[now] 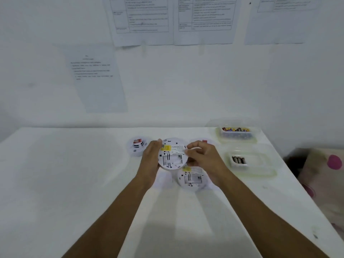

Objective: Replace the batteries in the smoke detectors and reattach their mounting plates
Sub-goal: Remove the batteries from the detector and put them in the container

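Both hands hold one detector (pixel 172 155) up over the counter (pixel 74 174), with its back side facing up. The left hand (pixel 150 159) is curled round its left edge. The right hand (pixel 202 157) pinches its right edge with bent fingers. Its battery slot looks empty, but the picture is blurry, so I can't be sure.

A second detector (pixel 191 178) lies on the counter just under the hands, back side up too. A third detector (pixel 136 146) sits to the left. A fourth detector (pixel 203 141) peeks out behind the right hand.

What could go wrong? The detector is held only by its edges, so it could slip and fall on the second detector below. Batteries could go in the wrong way round. Old and new ones could get mixed up, since the two tubs sit near each other.

The far tub (pixel 236 141) holds lots of colourful batteries (pixel 235 129). The near tub (pixel 260 161) holds just a few dark batteries (pixel 239 160) at its left end. I can't tell which ones are new.
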A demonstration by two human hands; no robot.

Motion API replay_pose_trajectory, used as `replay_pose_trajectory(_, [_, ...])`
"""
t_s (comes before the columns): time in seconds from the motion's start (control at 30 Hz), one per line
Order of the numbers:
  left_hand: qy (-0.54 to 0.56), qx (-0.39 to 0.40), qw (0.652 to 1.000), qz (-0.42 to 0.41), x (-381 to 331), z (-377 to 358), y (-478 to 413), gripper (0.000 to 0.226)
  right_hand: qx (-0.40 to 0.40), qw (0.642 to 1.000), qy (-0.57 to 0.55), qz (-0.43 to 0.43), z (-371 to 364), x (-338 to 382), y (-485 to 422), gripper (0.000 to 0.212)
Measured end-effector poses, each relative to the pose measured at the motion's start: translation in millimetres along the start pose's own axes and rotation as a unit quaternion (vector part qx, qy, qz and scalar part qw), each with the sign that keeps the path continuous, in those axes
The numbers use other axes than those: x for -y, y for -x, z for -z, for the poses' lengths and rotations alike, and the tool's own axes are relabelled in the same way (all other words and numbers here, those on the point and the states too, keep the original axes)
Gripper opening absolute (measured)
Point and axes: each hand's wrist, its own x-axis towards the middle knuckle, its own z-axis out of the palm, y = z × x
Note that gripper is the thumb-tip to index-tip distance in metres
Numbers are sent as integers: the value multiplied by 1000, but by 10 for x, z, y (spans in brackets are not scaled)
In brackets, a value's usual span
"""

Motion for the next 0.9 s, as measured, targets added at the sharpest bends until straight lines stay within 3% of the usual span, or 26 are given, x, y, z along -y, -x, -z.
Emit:
replay_pose_trajectory(0.1, [-110,-48,992,-35,-42,503,12,13,-24,999,10,-24,-403,-80,11,12])
replay_pose_trajectory(0.3, [-238,-29,969,-56,28,1299,66,13,-51,996,62,-48,-1038,-410,22,9])
replay_pose_trajectory(0.53, [-348,-24,931,-105,187,1577,-7,15,-112,980,158,-46,-1337,-650,35,7])
replay_pose_trajectory(0.67, [-371,-29,920,-126,274,1620,-12,15,-125,962,241,-16,-1389,-683,76,10])
replay_pose_trajectory(0.9, [-369,-38,916,-151,324,1621,25,15,-124,955,268,8,-1400,-719,116,11])
